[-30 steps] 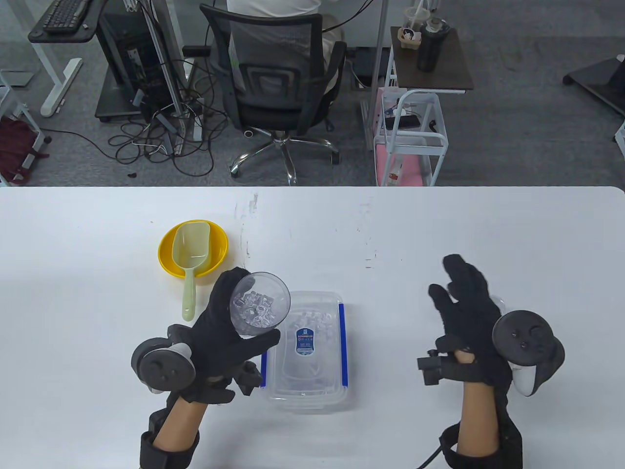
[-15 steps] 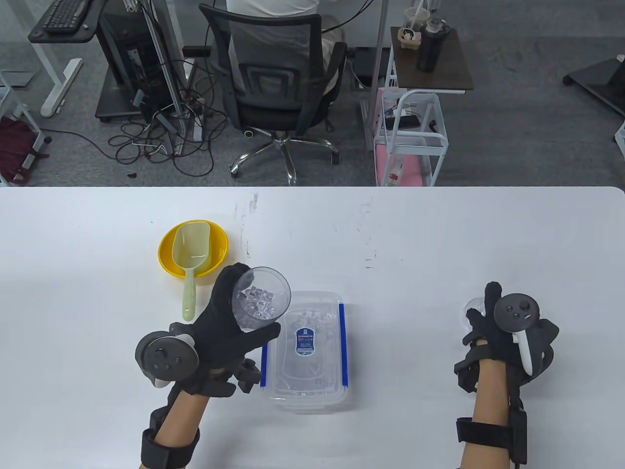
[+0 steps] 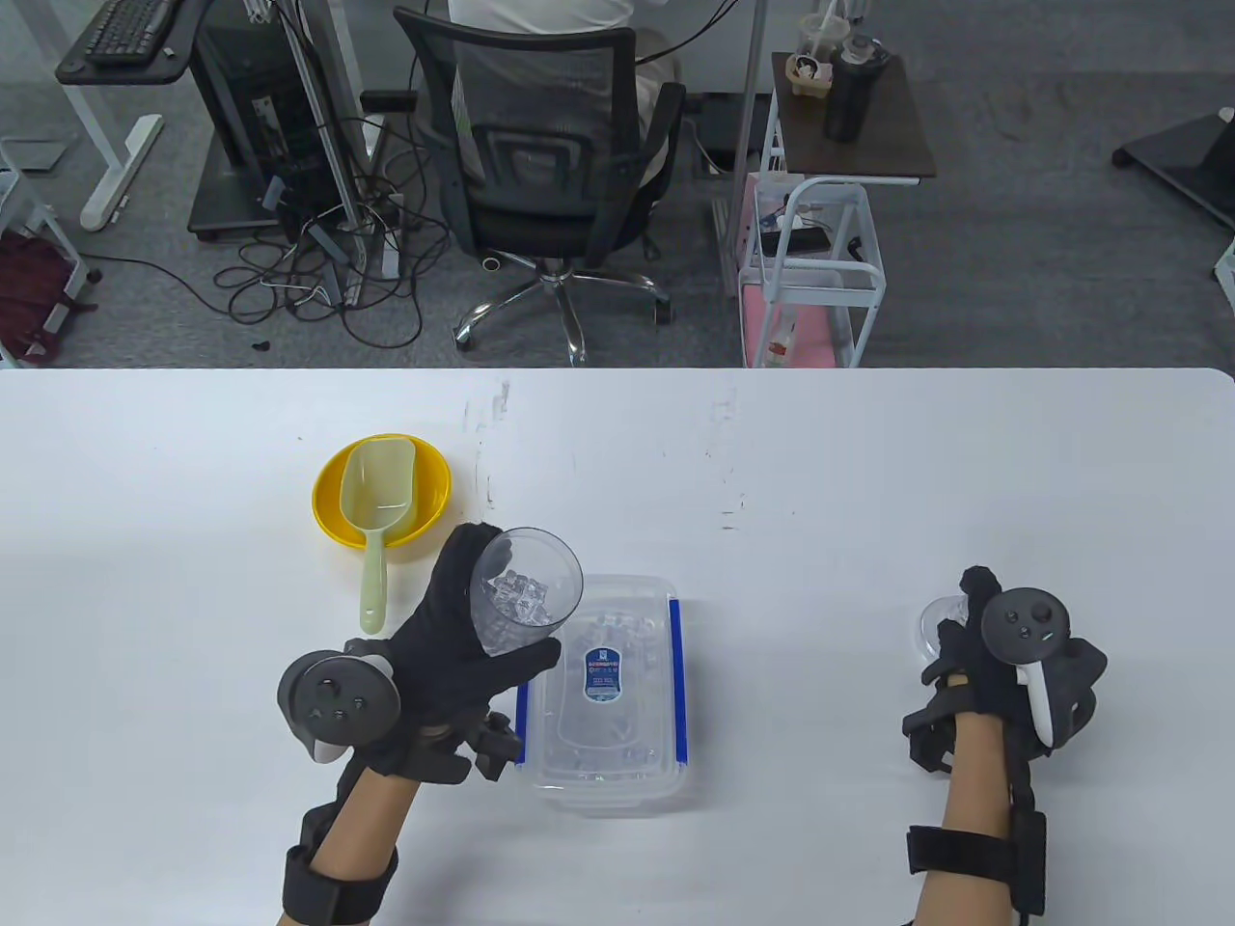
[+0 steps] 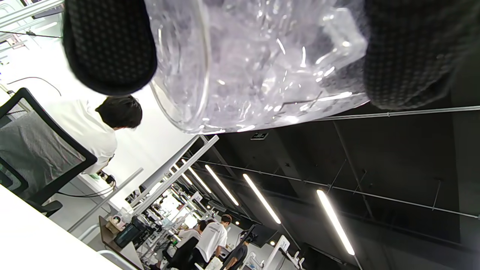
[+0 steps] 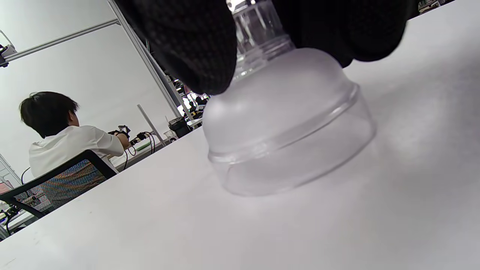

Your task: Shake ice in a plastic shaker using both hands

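Getting lid for cup, so step is closing up before shaking.

Table view: left hand (image 3: 453,656) holds cup (image 3: 526,593) of ice, lower left of middle, tipped, above clear box (image 3: 603,762). Right hand (image 3: 974,646), lower right, fingers curled down on lid (image 3: 934,622). Half second ago same spot; one second ago right hand spread open, higher.

Left wrist view: fingers (image 4: 108,45) wrapped round cup (image 4: 255,63).

Right wrist view: fingers (image 5: 187,41) pinch lid (image 5: 288,123) top; lid sits on table (image 5: 337,232).

Next, I think: lift lid, carry left, press onto cup.

Bright, even overhead light; soft shadows; wrist views blurred close-up.
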Demonstrator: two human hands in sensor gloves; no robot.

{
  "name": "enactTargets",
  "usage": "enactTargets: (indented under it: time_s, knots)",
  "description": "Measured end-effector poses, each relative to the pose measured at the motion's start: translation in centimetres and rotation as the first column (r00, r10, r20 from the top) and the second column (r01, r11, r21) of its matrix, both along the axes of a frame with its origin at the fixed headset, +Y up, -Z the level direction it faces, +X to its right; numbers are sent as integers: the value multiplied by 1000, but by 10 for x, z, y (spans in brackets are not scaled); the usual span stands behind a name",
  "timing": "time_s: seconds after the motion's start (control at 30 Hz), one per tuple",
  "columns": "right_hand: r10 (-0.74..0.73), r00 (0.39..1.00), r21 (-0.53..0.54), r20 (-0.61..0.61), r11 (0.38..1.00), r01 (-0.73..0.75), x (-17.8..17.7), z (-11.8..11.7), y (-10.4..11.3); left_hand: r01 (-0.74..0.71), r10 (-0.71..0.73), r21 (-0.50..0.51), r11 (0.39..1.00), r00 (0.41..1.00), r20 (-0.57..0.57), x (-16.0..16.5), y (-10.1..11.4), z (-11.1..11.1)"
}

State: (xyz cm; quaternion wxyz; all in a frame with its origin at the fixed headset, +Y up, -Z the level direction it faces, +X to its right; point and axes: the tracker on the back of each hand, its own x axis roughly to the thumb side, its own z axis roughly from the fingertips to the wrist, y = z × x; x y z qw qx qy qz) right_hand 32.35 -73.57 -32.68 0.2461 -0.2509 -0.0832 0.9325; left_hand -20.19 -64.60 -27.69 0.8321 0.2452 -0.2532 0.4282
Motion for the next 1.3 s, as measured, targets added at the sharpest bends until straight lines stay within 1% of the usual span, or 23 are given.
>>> enactTargets:
  time_s: [0.07,0.1,0.2,0.23,0.27,0.3,0.33,0.37,0.4,0.47,0.5,0.53,0.57,0.63,0.67,0.73,0.83,0.93,1.07,1.13,1.2,1.27,1.3]
  knots:
    - [2,1000,17,-8,1000,-2,-1,0,1,20,-20,7,1000,1000,-13,1,0,0]
    - [-8,1000,53,-5,999,8,-1,2,6,30,-30,9,1000,999,-16,2,-1,0]
    - [-84,995,212,-49,973,93,-7,9,34,34,-34,-2,999,999,-7,5,-2,0]
    - [-101,991,294,-87,948,122,-14,14,52,36,-36,-11,999,999,-1,7,-4,0]
    - [-113,984,350,-135,924,155,-20,18,65,41,-41,-15,999,999,3,9,-4,0]
    - [-127,974,395,-189,898,194,-27,22,76,47,-47,-18,999,999,4,10,-5,0]
    - [-142,958,449,-248,859,244,-38,27,89,55,-55,-18,998,998,7,12,-6,1]
    - [-149,947,477,-286,834,276,-46,30,97,59,-59,-16,998,998,8,13,-6,1]
    - [-153,920,511,-360,793,332,-59,36,109,68,-68,-15,998,998,11,15,-7,1]
    - [-153,843,526,-516,720,453,-87,46,127,90,-89,-12,996,996,12,19,-8,2]
    - [-152,812,520,-563,699,491,-97,50,132,97,-97,-9,995,995,8,20,-9,3]
    - [-145,762,501,-631,673,543,-112,55,138,107,-107,-5,994,994,0,23,-10,4]
    - [-137,704,465,-697,661,589,-127,60,142,117,-117,3,993,993,-2,25,-10,5]
    - [-125,631,419,-766,647,637,-151,67,146,147,-147,14,989,989,-2,29,-11,6]
    - [-118,606,405,-786,643,650,-159,68,146,165,-165,20,986,986,-4,31,-11,7]
    - [-89,542,360,-836,656,663,-184,72,146,204,-204,36,978,979,-2,36,-12,9]
    - [-77,491,310,-868,688,656,-207,73,143,222,-223,46,974,975,11,42,-12,12]
    - [-70,478,296,-875,704,645,-218,71,140,211,-213,46,976,977,29,46,-12,13]
    - [-96,457,262,-884,709,655,-219,70,138,239,-241,58,969,970,23,48,-12,14]
    - [-98,448,252,-889,712,656,-221,69,136,230,-232,56,972,972,30,50,-13,15]
    - [-96,458,268,-884,699,663,-222,69,135,212,-214,40,976,976,47,51,-14,14]
    - [-104,488,296,-866,680,671,-224,67,131,193,-193,21,981,980,55,50,-16,13]
    - [-121,515,314,-848,668,675,-224,65,126,180,-180,9,984,982,58,49,-18,12]
